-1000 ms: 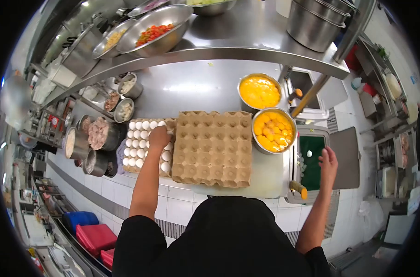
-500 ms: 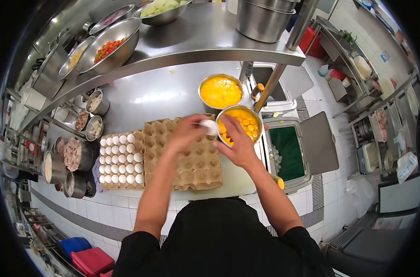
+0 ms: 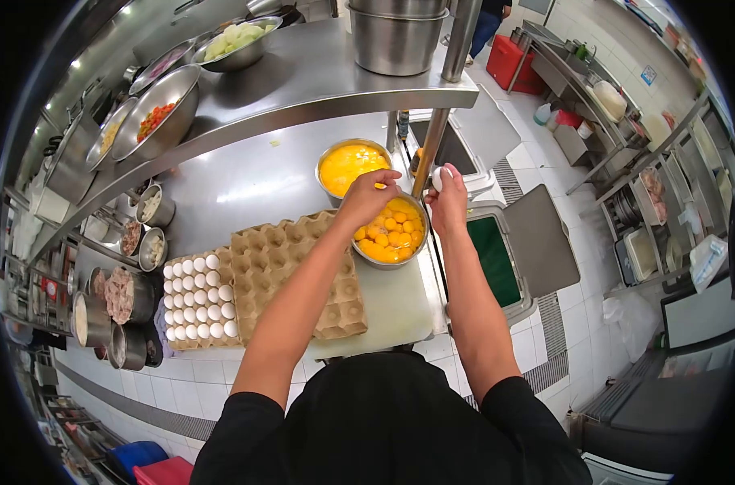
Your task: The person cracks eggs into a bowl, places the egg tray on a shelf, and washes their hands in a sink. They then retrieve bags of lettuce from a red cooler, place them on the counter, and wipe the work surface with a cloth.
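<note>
My right hand (image 3: 450,200) is closed around a white egg (image 3: 440,179), just right of the near steel bowl. That bowl (image 3: 423,242) holds several whole egg yolks (image 3: 394,234) in clear whites. Over its left rim hovers my left hand (image 3: 370,196), fingers loosely apart and nothing seen in them. Behind it stands a second steel bowl (image 3: 322,179) full of yellow egg (image 3: 353,166). An empty cardboard egg tray (image 3: 290,271) lies left of the bowls, beside a tray of white eggs (image 3: 199,297).
A steel shelf (image 3: 303,101) crosses above the table, carrying bowls of cut vegetables (image 3: 240,42) and a large steel pot (image 3: 398,36). Pots of minced meat (image 3: 118,295) stand at the left. Lidded bins (image 3: 488,259) sit to the right, past a steel post (image 3: 432,149).
The egg, in my left hand before, is now in my right hand. My right hand has moved right, off the bowl; my left has come over it. The view has shifted.
</note>
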Demonstrator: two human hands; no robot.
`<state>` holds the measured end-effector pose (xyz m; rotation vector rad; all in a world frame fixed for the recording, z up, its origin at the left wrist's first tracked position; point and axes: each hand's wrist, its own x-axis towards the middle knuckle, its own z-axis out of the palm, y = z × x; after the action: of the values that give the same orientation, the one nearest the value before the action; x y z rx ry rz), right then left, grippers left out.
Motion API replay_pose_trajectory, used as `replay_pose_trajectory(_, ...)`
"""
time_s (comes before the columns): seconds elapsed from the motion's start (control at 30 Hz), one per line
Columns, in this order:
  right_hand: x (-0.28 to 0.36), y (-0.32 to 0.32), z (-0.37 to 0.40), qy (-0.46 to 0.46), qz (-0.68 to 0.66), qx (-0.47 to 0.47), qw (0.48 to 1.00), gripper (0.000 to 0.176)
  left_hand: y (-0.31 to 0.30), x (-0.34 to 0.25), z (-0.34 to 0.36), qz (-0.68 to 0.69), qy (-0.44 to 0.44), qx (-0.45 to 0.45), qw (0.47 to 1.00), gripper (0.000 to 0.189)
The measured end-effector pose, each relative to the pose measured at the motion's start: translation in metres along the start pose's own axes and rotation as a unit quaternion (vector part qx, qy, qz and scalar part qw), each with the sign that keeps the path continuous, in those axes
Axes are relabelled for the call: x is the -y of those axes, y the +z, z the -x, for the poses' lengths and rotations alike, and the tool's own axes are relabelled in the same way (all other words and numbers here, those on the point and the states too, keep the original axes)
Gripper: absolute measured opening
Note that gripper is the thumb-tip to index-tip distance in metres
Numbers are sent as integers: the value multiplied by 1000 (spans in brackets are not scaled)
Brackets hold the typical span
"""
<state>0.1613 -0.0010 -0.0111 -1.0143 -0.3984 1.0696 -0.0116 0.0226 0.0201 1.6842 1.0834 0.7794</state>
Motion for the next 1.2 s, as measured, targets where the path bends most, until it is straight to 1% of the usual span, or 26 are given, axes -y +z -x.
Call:
replay_pose_trajectory(0.03, 5, -1, 6, 0, 1, 0, 1000, 31, 0, -2, -3, -37, 34, 7, 999, 42)
replay_pose_trajectory(0.07, 10, -5, 14, 12, 5, 26, 1000, 30, 0, -2, -5, -36, 32, 6, 999, 42)
replay_pose_trajectory(0.13, 19, -2, 34, 29, 9, 52, 998, 30, -4, -20, -3, 14, 107, 71, 992, 45)
replay_pose_trajectory(0.17, 21, 2, 44, 57, 23, 106, 992, 30, -9, -29, -3, 14, 105, 71, 992, 45)
replay_pose_trajectory(0.23, 18, 5, 50, 94, 32, 186, 978, 30, -21, -37, -4, -7, 68, 187, 980, 46)
replay_pose_trajectory(0.27, 17, 6, 50, 94, 31, 186, 978, 30, -24, -37, -2, -9, 68, 188, 980, 46)
replay_pose_trajectory(0.33, 16, 9, 47, 118, 59, 240, 962, 30, -31, -35, 4, -51, 46, 157, 985, 45)
replay_pose_trajectory(0.5, 3, 9, 38, 110, 155, 302, 934, 33, -31, -18, 25, -70, 28, 92, 993, 41)
replay_pose_trajectory(0.53, 5, 11, 39, 72, 215, 318, 921, 33, -29, -12, 26, -70, 28, 89, 993, 41)
replay_pose_trajectory(0.57, 7, 13, 40, 34, 272, 332, 903, 33, -27, -1, 27, -75, 79, 58, 992, 41)
replay_pose_trajectory(0.6, 9, 14, 40, 35, 273, 333, 902, 33, -26, 1, 28, -81, 129, 27, 988, 40)
replay_pose_trajectory(0.67, 11, 15, 39, -4, 386, 336, 859, 35, -32, 7, 30, -101, 135, 23, 985, 40)
replay_pose_trajectory(0.7, 10, 14, 40, -3, 385, 336, 860, 35, -35, 10, 32, -121, 143, 22, 982, 40)
replay_pose_trajectory(0.77, 10, 13, 42, -256, 493, 324, 766, 38, -36, 16, 34, -165, 168, 13, 972, 41)
replay_pose_trajectory(0.8, 15, 15, 46, -256, 493, 323, 766, 38, -36, 12, 37, -209, 193, 3, 959, 43)
replay_pose_trajectory(0.83, 21, 16, 49, -272, 518, 315, 747, 39, -36, 7, 40, -209, 193, 3, 959, 43)
replay_pose_trajectory(0.87, 27, 18, 52, -288, 542, 306, 727, 40, -36, 3, 42, -258, 189, -14, 947, 42)
replay_pose_trajectory(0.9, 31, 21, 55, -288, 542, 306, 728, 40, -36, -8, 45, -306, 185, -32, 933, 42)
replay_pose_trajectory(0.93, 35, 25, 56, -242, 498, 309, 773, 39, -34, -16, 44, -307, 184, -32, 933, 42)
replay_pose_trajectory(0.97, 36, 27, 56, -195, 451, 309, 814, 38, -28, -24, 43, -240, 207, -32, 948, 40)
replay_pose_trajectory(1.0, 36, 27, 55, -194, 451, 309, 814, 38, -25, -32, 42, -171, 228, -32, 958, 39)
replay_pose_trajectory(1.03, 37, 26, 52, -214, 407, 278, 843, 39, -23, -43, 43, -171, 227, -31, 958, 39)
replay_pose_trajectory(1.07, 38, 22, 50, -233, 361, 246, 869, 39, -22, -54, 44, -84, 204, -14, 975, 37)
replay_pose_trajectory(1.1, 52, 20, 56, -166, 353, 225, 893, 42, -20, -59, 44, 3, 179, 2, 984, 36)
replay_pose_trajectory(1.13, 58, 10, 54, -165, 353, 223, 894, 42, -23, -55, 41, 2, 178, 5, 984, 36)
replay_pose_trajectory(1.2, 71, -16, 48, -172, 455, 121, 865, 46, -36, -33, 32, -106, 88, -114, 984, 33)
